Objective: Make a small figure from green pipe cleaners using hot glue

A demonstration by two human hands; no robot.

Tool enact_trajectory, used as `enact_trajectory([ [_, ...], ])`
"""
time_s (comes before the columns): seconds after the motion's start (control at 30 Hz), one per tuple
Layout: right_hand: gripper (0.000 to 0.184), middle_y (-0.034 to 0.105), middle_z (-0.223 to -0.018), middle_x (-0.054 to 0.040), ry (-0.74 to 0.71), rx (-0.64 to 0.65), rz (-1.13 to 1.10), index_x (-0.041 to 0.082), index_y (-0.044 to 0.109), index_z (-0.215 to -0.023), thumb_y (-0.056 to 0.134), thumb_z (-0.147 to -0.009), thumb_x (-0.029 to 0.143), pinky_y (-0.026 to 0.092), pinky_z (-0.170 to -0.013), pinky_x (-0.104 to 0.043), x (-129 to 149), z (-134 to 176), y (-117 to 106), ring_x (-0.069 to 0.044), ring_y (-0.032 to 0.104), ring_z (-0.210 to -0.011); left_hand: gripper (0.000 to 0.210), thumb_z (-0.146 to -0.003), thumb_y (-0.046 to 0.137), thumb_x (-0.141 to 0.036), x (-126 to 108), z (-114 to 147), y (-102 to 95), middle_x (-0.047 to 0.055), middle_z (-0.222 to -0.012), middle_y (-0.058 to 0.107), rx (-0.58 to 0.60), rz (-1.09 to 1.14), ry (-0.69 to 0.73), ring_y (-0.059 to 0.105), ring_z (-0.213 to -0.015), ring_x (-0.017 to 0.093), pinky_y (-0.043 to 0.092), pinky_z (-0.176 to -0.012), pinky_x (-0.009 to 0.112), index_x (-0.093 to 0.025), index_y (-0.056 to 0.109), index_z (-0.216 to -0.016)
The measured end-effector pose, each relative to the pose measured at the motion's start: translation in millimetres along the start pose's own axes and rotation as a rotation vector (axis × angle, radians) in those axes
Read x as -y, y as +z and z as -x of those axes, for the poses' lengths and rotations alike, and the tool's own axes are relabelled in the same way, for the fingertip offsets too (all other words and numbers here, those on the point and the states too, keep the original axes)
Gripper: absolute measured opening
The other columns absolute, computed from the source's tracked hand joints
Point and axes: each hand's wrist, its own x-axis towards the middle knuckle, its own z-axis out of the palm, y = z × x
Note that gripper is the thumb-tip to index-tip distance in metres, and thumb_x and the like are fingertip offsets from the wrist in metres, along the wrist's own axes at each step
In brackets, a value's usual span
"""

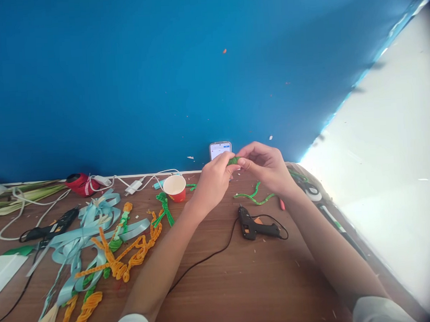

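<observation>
Both hands meet above the far part of the table, in front of a phone (220, 148) that leans upright at the wall. My left hand (217, 175) pinches a small green fuzzy piece (233, 160), which looks like coiled pipe cleaner. From the other side my right hand (264, 165) grips its right end with thumb and fingertips. Most of the piece is covered by fingers. Below the right hand lie loose green pipe cleaners (255, 196). Nearer to me rests a black glue gun (256, 224) on its side.
A red and white paper cup (175, 187) stands left of my left hand. Further left are orange pipe cleaners (119, 267), light blue ribbon (70, 245), another glue gun (54, 227) and a red bundle (82, 184). A black cord (205, 258) crosses the wooden table (243, 294). A blue wall (160, 87) rises behind.
</observation>
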Motion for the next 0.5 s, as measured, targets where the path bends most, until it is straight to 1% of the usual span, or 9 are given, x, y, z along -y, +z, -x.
enact_trajectory([
  [0.1,0.019,0.061,-0.079,-0.0011,-0.125,0.013,0.161,0.021,0.06,-0.088,0.063,-0.089,0.039,0.046,-0.064,-0.029,-1,0,-2,-0.014,0.057,-0.07,0.019,-0.097,0.045,-0.034,-6,1,-3.2,-0.003,-0.065,0.058,0.028,0.136,-0.072,0.055,-0.061,0.011,0.043,-0.063,0.022,-0.019,0.057,-0.103],
  [0.2,0.015,0.058,-0.081,-0.0015,-0.258,0.033,0.35,0.021,0.056,-0.089,0.055,-0.094,0.036,0.043,-0.066,-0.029,-5,0,-5,-0.014,0.053,-0.072,0.023,-0.096,0.047,-0.039,-9,2,-3.6,-0.003,-0.063,0.057,0.051,0.26,-0.127,0.054,-0.058,0.01,0.042,-0.06,0.022,-0.019,0.058,-0.1],
  [0.3,0.013,0.054,-0.082,-0.0022,-0.306,0.041,0.439,0.022,0.05,-0.092,0.048,-0.097,0.034,0.041,-0.068,-0.031,-10,-1,-6,-0.016,0.051,-0.074,0.031,-0.095,0.046,-0.046,-7,2,-0.7,-0.003,-0.064,0.057,0.087,0.388,-0.18,0.053,-0.057,0.01,0.042,-0.057,0.021,-0.019,0.058,-0.104],
  [0.37,0.014,0.053,-0.083,-0.0028,-0.31,0.034,0.487,0.022,0.047,-0.092,0.046,-0.098,0.034,0.04,-0.069,-0.031,-14,-2,-7,-0.017,0.051,-0.076,0.036,-0.096,0.041,-0.049,-4,1,1.5,0.0,-0.069,0.059,0.125,0.462,-0.198,0.054,-0.059,0.01,0.042,-0.056,0.021,-0.018,0.058,-0.106],
  [0.5,0.015,0.053,-0.084,-0.0034,-0.291,0.041,0.587,0.022,0.044,-0.09,0.043,-0.099,0.035,0.039,-0.068,-0.031,-19,-4,-9,-0.018,0.05,-0.077,0.041,-0.099,0.033,-0.048,4,-1,1.9,0.007,-0.095,0.064,0.22,0.564,-0.223,0.058,-0.066,0.01,0.044,-0.057,0.022,-0.015,0.057,-0.105],
])
